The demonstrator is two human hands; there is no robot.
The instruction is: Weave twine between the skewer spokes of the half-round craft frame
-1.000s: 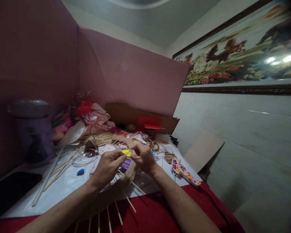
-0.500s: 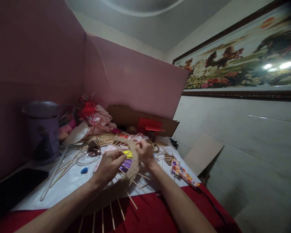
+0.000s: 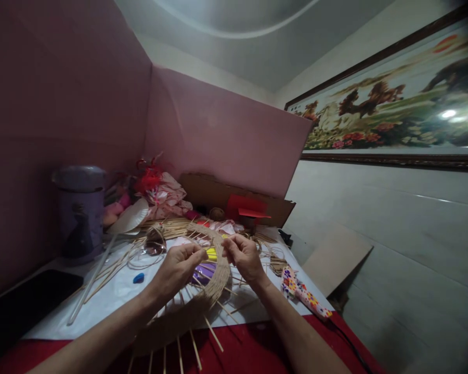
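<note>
1. Head view, principal piece: one tan, twine-like ring (image 3: 221, 267) with thin wooden spokes (image 3: 213, 333) projecting from its rim. Located below and between the hands, over the front of the tabletop (image 3: 117, 304); near part partly behind the left forearm. Support beneath it: cannot tell.
2. Left hand (image 3: 179, 264): thumb and forefinger together in a pinch, other fingers curled. Anything between the tips too fine to tell.
3. Right hand (image 3: 245, 257): likewise pinched, tips over the ring's far right side; contact and contents of the pinch cannot be told.
4. Step in hand, by judgement: fine two-handed fingerwork at the ring, possibly with a thin strand. The next move would seem to call for a steady pinch, light tension and no bending of the spokes.
5. Containers: one purple canister (image 3: 81, 223), upright, grey top in place, contents hidden. One purple article (image 3: 205, 272), shiny, seen through the ring's opening; whether it is a packet cannot be told. Yellow item (image 3: 211, 254) just beyond it.
6. Sundries, left: blue lump (image 3: 139, 278), clear rod (image 3: 89, 285), loose sticks (image 3: 169, 227) behind.
7. Sundries, right: flower-patterned glue gun (image 3: 304, 297), lying down, dark cord trailing off the front.
</note>
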